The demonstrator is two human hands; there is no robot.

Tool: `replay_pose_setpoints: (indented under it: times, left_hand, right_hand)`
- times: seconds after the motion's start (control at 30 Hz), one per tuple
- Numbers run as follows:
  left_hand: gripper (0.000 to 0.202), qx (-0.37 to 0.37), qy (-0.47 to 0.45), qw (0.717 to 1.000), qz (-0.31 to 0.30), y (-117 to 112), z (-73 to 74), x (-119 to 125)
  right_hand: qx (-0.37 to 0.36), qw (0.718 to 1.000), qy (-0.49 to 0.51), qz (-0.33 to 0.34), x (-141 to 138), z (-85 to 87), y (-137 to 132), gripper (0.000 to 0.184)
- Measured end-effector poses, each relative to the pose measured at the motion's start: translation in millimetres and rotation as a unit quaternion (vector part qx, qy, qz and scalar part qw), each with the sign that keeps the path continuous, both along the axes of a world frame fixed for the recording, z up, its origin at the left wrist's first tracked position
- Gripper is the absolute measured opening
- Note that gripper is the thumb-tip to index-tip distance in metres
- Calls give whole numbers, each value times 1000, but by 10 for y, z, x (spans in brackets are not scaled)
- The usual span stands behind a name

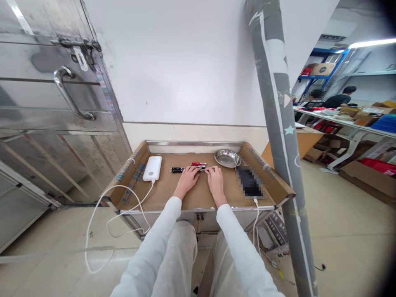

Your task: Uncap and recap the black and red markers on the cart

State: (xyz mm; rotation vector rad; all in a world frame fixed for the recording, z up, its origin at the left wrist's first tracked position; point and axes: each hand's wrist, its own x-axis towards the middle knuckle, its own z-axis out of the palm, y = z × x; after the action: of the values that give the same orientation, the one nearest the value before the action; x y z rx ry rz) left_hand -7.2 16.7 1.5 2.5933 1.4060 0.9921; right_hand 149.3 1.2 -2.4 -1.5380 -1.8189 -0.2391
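Note:
My left hand (187, 178) and my right hand (214, 180) rest side by side on the cardboard-lined table (198, 198). Their fingertips close on a small dark object (201, 168) between them. It is too small to name. A black pen-like item (177, 169) lies just left of my left fingertips. A red pen-like item (198, 163) lies just beyond both hands. A round metal dish (227, 158) sits at the back right.
A white power bank (152, 168) with a white cable (102, 222) lies at the left. A blurred dark device (250, 182) lies at the right. A grey roll (278, 123) leans beside the table. A steel door (55, 103) stands left. A person sits far right.

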Motion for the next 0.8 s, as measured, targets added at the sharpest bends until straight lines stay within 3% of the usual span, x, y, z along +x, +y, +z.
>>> replay_pose_setpoints:
  times: [0.17,0.3,0.47,0.53,0.6,0.67,0.73,0.8]
  left_hand:
    - [17,-18,39,999,32,-50,-25,-20]
    - [15,1,20,999,43,-74,-47,-36]
    - [17,24,15,997,72,-93,-18,-32]
    - [18,30,14,997,63,-105,3,-32]
    - [18,31,5,998,62,-125,24,-41]
    - [18,33,-13,995,96,-157,43,-59]
    - [19,41,-35,986,159,-204,60,-84]
    - [21,48,-44,969,238,-258,71,-106]
  right_hand:
    - [-16,999,-7,-39,16,-10,-41,29]
    - [-43,998,-31,-17,2,-14,-48,27]
    - [-54,998,-12,-43,-9,38,-63,26]
    - [-57,998,-6,3,-21,63,-76,27]
    - [-53,994,3,99,-40,81,-90,31]
    - [-47,982,15,183,-62,85,-96,46]
    - [-46,978,19,203,-77,74,-85,56]
    - [-52,984,5,170,-82,51,-56,53]
